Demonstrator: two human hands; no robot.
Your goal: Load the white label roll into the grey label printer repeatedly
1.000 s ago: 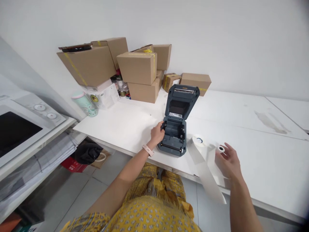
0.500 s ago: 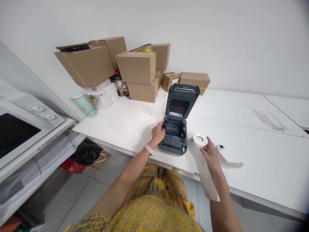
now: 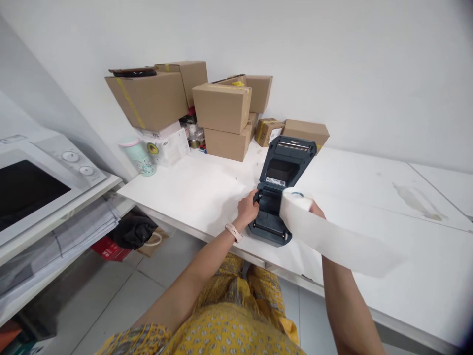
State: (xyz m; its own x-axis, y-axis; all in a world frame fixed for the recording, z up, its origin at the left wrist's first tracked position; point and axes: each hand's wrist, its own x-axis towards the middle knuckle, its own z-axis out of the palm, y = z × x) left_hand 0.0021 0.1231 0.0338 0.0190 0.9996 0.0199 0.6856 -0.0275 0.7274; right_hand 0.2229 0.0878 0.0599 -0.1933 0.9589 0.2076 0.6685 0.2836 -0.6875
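A dark label printer stands on the white table with its lid raised. My left hand is closed on the printer's left side, fingers over the edge by the roll holder. A white label roll is in my right hand, raised at the right side of the open printer and partly covering its bay. The roll's loose strip trails to the right, across my right wrist. Most of my right fingers are hidden behind the roll.
Cardboard boxes are stacked at the back, with a smaller box behind the printer. A mint tumbler stands at the table's left end. A microwave sits on a shelf at the left.
My right hand has lifted the label roll leftward to the printer, and its strip has swung out to the right. The small roll on the table is now hidden. My left hand stays on the printer.
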